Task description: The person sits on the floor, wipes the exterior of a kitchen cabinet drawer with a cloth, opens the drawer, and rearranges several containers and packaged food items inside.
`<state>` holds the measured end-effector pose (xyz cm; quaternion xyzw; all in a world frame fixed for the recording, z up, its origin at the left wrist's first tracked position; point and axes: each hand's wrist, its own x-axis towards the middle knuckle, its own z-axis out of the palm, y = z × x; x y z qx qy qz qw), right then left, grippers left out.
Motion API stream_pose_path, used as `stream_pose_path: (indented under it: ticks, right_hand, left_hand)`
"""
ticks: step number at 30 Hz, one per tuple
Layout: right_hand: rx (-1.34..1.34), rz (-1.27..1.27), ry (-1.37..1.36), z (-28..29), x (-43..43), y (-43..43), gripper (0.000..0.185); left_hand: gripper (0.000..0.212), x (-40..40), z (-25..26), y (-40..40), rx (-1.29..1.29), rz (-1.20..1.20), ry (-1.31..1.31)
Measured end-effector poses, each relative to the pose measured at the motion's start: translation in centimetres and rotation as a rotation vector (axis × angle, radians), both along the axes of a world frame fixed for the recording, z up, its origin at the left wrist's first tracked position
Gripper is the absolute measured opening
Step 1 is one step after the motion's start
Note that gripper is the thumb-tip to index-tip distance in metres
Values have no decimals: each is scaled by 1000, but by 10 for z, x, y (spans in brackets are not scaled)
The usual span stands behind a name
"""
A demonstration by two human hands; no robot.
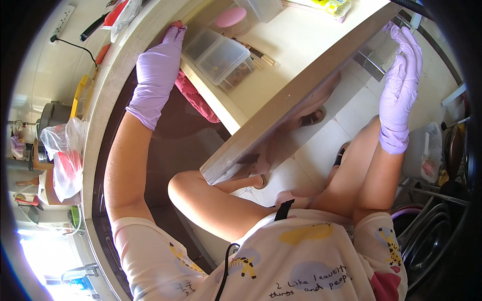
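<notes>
My left hand (pixel 160 71), in a purple glove, is at the side wall of a pulled-out drawer (pixel 286 90), under the countertop edge. Its fingers are closed on a reddish-pink cloth (pixel 196 96), most of which hangs below the drawer's side. My right hand (pixel 403 71), gloved the same way, is at the outer face of the drawer front (pixel 301 84), beyond its metal handle (pixel 369 66). Its fingertips are near the front's far end; whether they grip it is unclear. In the drawer lie a clear plastic box (pixel 222 56), wooden-tipped sticks (pixel 260 54) and a pink-lidded jar (pixel 231 20).
A clear bin (pixel 263 7) and a yellow packet (pixel 331 5) are deeper in the drawer. Along the left, the countertop (pixel 101 109) holds a plastic bag (pixel 64 158) and a dark pot (pixel 54 116). A rack with pans (pixel 429 233) stands at right, close to my arm.
</notes>
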<state>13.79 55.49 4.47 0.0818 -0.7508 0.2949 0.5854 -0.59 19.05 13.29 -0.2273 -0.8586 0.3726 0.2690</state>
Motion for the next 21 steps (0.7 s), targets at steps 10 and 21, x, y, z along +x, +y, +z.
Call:
stream_pose_path:
  ticks: [10,21]
  right_hand:
    - [4,-69,-61,5,4,-3,36]
    - [4,-48,-28,2,3,-3,33]
  left_hand:
    - [60,18,-13,-22,-25,125,109]
    - [68,4,-2,3,-26,22,41]
